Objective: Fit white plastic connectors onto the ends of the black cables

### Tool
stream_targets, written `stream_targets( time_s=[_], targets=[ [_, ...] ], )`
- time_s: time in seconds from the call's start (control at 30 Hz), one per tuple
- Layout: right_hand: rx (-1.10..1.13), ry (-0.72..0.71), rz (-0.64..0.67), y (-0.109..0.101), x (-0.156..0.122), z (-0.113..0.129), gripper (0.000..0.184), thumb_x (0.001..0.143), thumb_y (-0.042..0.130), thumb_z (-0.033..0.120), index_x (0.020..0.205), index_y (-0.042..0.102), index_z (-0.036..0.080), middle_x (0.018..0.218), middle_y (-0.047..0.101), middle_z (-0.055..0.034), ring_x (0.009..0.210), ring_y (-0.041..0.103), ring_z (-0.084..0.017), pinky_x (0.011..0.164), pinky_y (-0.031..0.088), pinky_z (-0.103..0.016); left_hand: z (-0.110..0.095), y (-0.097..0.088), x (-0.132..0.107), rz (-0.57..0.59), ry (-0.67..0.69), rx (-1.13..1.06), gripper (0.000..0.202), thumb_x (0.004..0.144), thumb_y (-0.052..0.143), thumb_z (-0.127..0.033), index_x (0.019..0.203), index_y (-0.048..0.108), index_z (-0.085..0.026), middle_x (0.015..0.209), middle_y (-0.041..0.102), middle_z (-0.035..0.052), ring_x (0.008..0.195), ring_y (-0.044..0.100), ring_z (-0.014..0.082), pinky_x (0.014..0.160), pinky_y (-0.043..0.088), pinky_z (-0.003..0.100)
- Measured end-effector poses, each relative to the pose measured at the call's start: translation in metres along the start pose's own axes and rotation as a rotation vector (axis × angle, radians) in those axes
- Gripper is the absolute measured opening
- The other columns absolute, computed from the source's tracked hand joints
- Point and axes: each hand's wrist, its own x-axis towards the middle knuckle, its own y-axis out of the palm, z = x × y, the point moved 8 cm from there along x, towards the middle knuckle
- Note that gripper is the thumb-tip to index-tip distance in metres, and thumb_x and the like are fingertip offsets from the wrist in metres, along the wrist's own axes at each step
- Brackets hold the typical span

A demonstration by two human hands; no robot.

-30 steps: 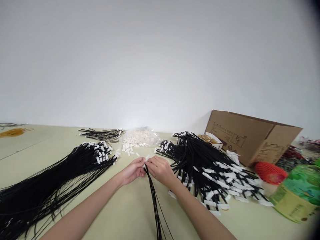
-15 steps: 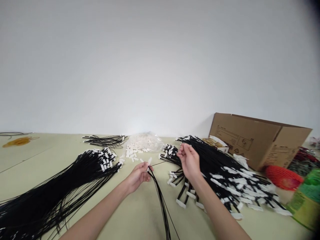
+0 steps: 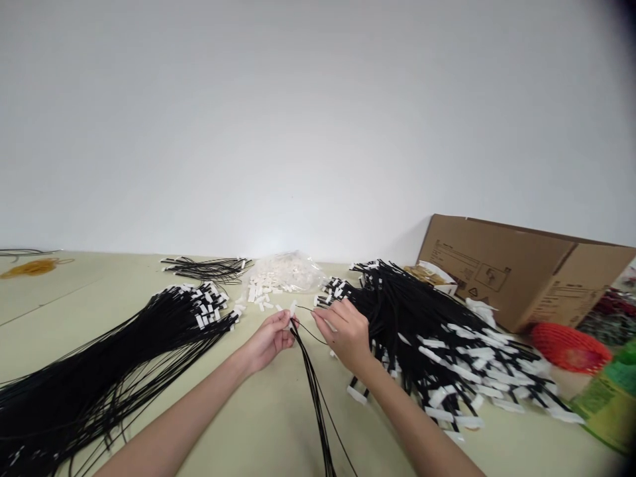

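Pinching likely light, bendy black cords (image 3: 311, 375) by their white tab (image 3: 293, 307), left hand (image 3: 271, 341) faces right hand (image 3: 346, 332), which pinches one strand (image 3: 305, 308).

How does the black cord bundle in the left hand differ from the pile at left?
The held bundle is slim; the left pile is thick, with many more cords. The held bundle's top end is in the left hand; the left pile lies on the table. One white piece shows at the held bundle's top; many white ends cluster on the left pile. Both have black cords and run out of frame.
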Motion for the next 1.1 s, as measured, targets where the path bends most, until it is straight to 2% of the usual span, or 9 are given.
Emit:
stream_targets(
  time_s=[0.2, 0.67, 0.87, 1.1],
  targets=[
    [-0.084, -0.062, 0.026, 0.003, -0.004, 0.006, 0.015, 0.082, 0.052, 0.019, 0.071, 0.061, 0.019, 0.057, 0.048, -0.0011, 0.057, 0.04, -0.013, 0.058, 0.034, -0.025, -0.002, 0.004, -0.002, 0.001, -0.011, -0.015, 0.018, 0.071, 0.065, -0.026, 0.074, 0.053, -0.013, 0.072, 0.055, -0.0013, 0.045, 0.045, 0.0024, 0.045, 0.037, 0.016],
    [-0.106, -0.059, 0.024, 0.006, -0.006, 0.004, 0.016, 0.083, 0.05, 0.02, 0.07, 0.059, 0.019, 0.057, 0.046, -0.0008, 0.058, 0.04, -0.013, 0.057, 0.032, -0.026, -0.001, 0.006, -0.003, 0.014, -0.019, 0.006, 0.019, 0.07, 0.065, -0.027, 0.074, 0.052, -0.013, 0.073, 0.055, -0.0014, 0.045, 0.044, 0.0028, 0.046, 0.036, 0.017],
    [-0.151, -0.092, 0.051, 0.008, -0.006, 0.008, 0.015, 0.085, 0.049, 0.02, 0.074, 0.059, 0.019, 0.057, 0.045, -0.0006, 0.058, 0.039, -0.013, 0.055, 0.029, -0.026, -0.004, 0.005, -0.003, -0.008, 0.021, 0.019, 0.019, 0.07, 0.065, -0.027, 0.072, 0.051, -0.014, 0.072, 0.056, -0.0012, 0.044, 0.042, 0.0027, 0.044, 0.035, 0.017],
    [-0.21, -0.229, 0.128, 0.014, -0.012, 0.015, 0.017, 0.086, 0.043, 0.014, 0.087, 0.059, 0.018, 0.058, 0.045, -0.0011, 0.058, 0.037, -0.014, 0.055, 0.028, -0.028, -0.009, 0.003, -0.003, -0.039, 0.083, 0.073, 0.022, 0.069, 0.065, -0.031, 0.071, 0.052, -0.014, 0.071, 0.055, -0.0019, 0.042, 0.039, 0.0021, 0.042, 0.033, 0.017]
  ],
)
